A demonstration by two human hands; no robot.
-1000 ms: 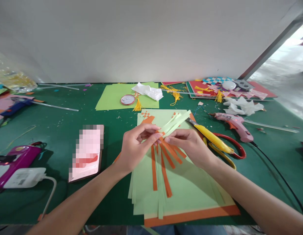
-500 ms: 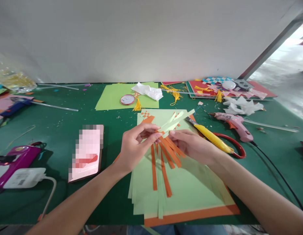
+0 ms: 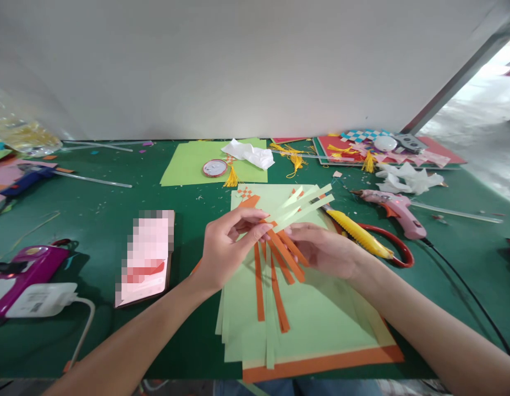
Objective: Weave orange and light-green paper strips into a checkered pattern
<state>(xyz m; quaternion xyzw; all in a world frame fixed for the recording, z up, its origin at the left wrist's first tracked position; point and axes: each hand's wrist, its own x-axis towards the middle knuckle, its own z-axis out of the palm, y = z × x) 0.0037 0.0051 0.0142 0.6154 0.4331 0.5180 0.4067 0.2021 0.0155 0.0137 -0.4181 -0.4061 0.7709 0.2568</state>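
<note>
It looks like the interlacing step — the left hand (image 3: 225, 242) pinches crossed orange paper strips (image 3: 286, 256) and pale-green paper strips (image 3: 304, 212) above the pale-green sheets (image 3: 321, 324), the right hand (image 3: 329, 247) curls loosely behind, its grip unclear — and the next move seems to call for a steady pinch while strips are separated.

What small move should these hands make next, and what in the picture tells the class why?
Probably the right hand should fold one of the orange strips over the pale green strips: the left hand pinches where both colours meet, their far ends fan out loose, and the right hand is at the orange ones.
</note>
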